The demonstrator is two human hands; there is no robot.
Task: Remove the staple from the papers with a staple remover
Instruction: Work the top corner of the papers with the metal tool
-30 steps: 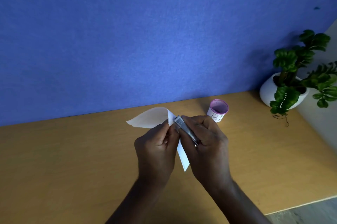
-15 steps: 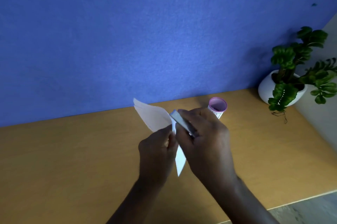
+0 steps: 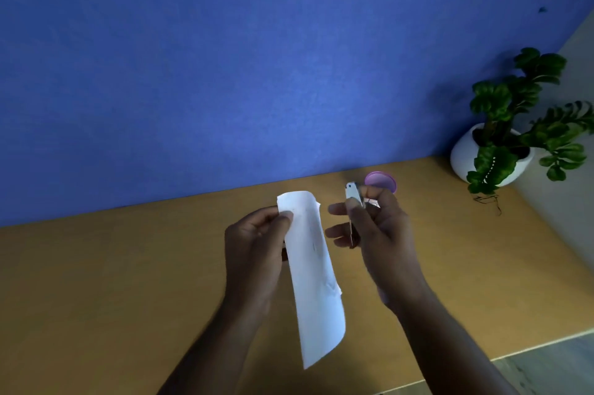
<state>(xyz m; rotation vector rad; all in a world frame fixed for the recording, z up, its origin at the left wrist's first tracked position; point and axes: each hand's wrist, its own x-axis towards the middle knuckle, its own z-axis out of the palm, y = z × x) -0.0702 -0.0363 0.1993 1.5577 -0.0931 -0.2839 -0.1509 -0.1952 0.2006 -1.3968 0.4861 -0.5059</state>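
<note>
Left hand (image 3: 254, 253) pinches papers (image 3: 313, 275); right hand (image 3: 376, 234) grips staple remover (image 3: 353, 193). Purple-rimmed cup (image 3: 381, 182) behind it, contents hidden.

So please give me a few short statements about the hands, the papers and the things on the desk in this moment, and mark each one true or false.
1. The left hand holds the papers near their top edge. True.
2. The staple remover touches the papers. False: it sits in the right hand, apart from them.
3. The papers lie flat on the desk. False: they hang in the air.
4. A purple-rimmed cup stands behind the right hand. True.
5. The potted plant stands at the left end of the desk. False: it is at the right, in a white pot.
</note>
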